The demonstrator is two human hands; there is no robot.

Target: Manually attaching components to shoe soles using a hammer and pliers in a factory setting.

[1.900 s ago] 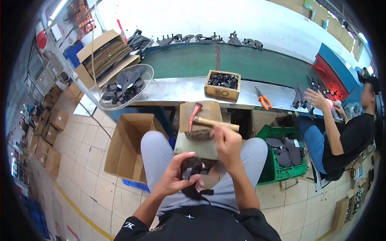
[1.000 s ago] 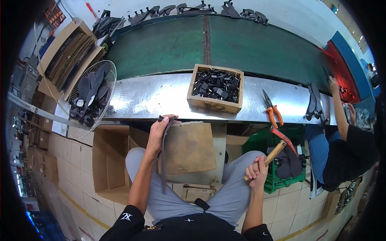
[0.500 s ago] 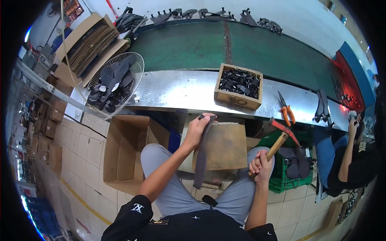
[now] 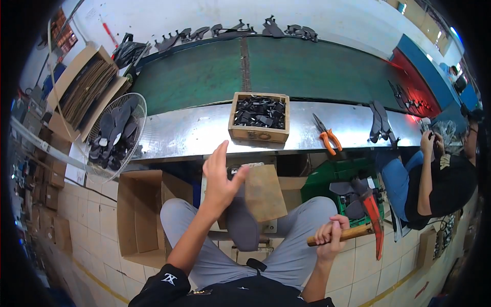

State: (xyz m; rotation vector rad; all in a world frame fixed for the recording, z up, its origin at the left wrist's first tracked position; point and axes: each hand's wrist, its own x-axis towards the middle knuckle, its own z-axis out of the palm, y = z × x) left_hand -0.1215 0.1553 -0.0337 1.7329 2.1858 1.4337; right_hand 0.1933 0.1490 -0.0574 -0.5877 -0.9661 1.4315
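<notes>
My left hand (image 4: 221,179) is open, fingers stretched out and thumb apart, raised just over a dark grey shoe-sole-shaped piece (image 4: 241,225). That piece sits tilted against the left side of a tan block (image 4: 266,194) between my knees, its rounded end hanging toward me. A small dark part shows at its far end, partly hidden by my hand. Out to the right, my right hand (image 4: 330,239) is closed round the wooden handle of a hammer (image 4: 375,217) with a red head.
On the metal ledge stand a wooden box (image 4: 260,135) of small black parts, orange-handled pliers (image 4: 328,140) and a wire basket (image 4: 143,120) of grey soles. Behind runs a green belt (image 4: 194,71). A cardboard box (image 4: 138,215) and green crate (image 4: 322,176) flank my knees. A co-worker (image 4: 434,179) sits at right.
My left hand has let go of the sole-shaped piece and opened; the piece has turned from edge-on to showing its broad face. The hammer has swung down and outward to the right.
</notes>
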